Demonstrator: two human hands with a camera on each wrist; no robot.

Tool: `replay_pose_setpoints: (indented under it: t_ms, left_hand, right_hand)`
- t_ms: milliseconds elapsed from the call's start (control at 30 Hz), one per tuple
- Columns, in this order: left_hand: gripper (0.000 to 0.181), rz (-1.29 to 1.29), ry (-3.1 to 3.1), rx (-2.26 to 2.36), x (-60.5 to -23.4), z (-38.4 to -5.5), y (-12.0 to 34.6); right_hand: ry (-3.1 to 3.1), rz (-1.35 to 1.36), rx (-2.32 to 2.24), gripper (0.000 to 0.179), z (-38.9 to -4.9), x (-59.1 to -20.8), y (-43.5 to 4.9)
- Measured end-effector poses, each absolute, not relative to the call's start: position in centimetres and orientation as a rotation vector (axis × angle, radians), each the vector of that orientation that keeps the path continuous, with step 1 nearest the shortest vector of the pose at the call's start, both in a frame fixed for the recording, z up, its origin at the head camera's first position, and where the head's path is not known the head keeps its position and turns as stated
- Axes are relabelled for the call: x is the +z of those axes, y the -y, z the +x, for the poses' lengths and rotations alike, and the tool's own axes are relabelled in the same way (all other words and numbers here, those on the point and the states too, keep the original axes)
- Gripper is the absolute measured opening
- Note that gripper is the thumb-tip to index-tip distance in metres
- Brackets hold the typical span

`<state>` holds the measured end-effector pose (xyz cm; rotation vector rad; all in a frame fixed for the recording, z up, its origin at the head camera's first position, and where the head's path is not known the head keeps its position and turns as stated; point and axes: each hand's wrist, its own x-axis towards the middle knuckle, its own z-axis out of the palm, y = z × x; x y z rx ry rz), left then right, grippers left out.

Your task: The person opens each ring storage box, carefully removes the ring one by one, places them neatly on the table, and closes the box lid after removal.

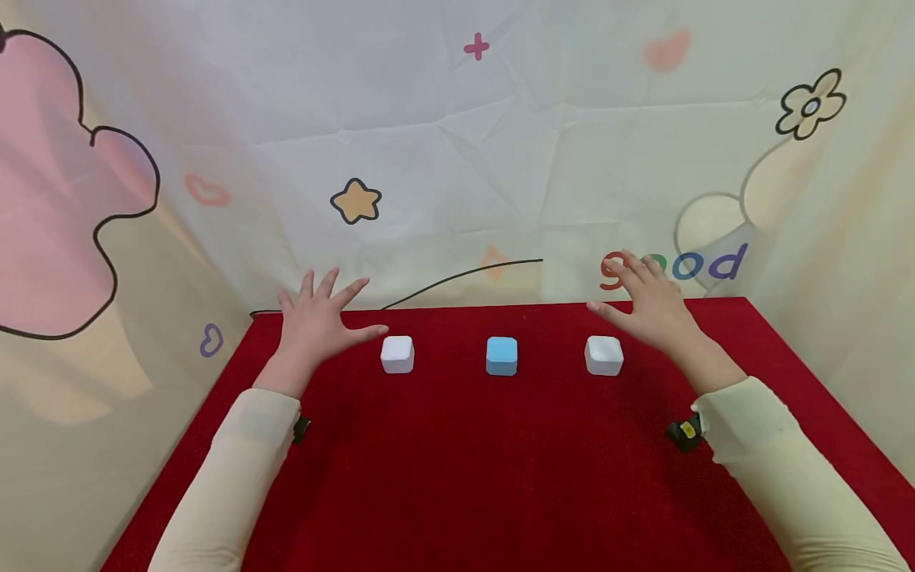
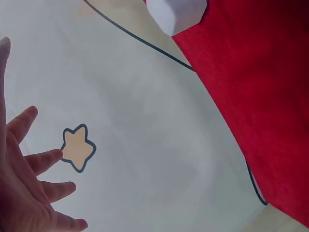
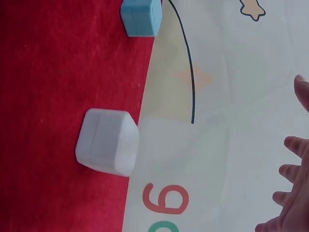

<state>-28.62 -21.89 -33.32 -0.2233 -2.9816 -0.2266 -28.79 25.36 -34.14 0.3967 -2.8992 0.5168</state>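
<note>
Three small rounded blocks stand in a row on a red cloth-covered table point(image 1: 500, 477). The left one is a white block point(image 1: 397, 354), the middle one a light blue block point(image 1: 502, 356), the right one another white block point(image 1: 604, 355). My left hand point(image 1: 312, 322), fingers spread, hovers beside the left white block; its thumb tip appears just above that block in the head view. My right hand point(image 1: 654, 306) hovers above and to the right of the right white block point(image 3: 107, 141), fingers spread and holding nothing. Both hands look apart from the blocks.
A pale curtain point(image 1: 429, 143) with printed drawings hangs behind the table and along both sides. Small dark devices sit at both cuffs, the right one point(image 1: 686, 433) having a yellow mark.
</note>
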Motion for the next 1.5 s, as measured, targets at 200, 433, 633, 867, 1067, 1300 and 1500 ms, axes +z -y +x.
replay_pose_setpoints:
  t_ms: [200, 433, 633, 867, 1067, 1300, 1500]
  left_hand:
    - [0.087, -0.202, 2.977, -0.239, -33.9, -28.3, 22.0]
    - [0.085, -0.202, 2.970, -0.263, -34.5, -28.3, 22.2]
    - [0.082, -0.221, 2.959, -0.312, -35.2, -28.4, 22.5]
    - [0.079, -0.229, 2.964, -0.374, -36.1, -28.4, 22.7]
    - [0.078, -0.228, 2.976, -0.369, -36.9, -28.0, 23.1]
    - [0.076, -0.226, 2.986, -0.394, -38.0, -27.9, 23.2]
    - [0.074, -0.217, 3.018, -0.418, -38.7, -28.0, 23.0]
  right_hand:
    - [2.858, 0.450, 0.607, 0.078, -28.8, -34.7, -24.5]
    - [2.880, 0.428, 0.720, 0.078, -28.7, -35.0, -23.3]
    - [2.871, 0.420, 0.783, 0.077, -28.8, -35.3, -22.5]
    - [2.850, 0.479, 0.830, 0.072, -29.1, -36.3, -21.6]
    - [2.848, 0.520, 0.870, 0.071, -29.2, -36.8, -20.5]
    - [2.841, 0.536, 0.924, 0.071, -29.0, -37.4, -19.0]
    - [2.821, 0.568, 0.948, 0.067, -28.9, -38.2, -18.1]
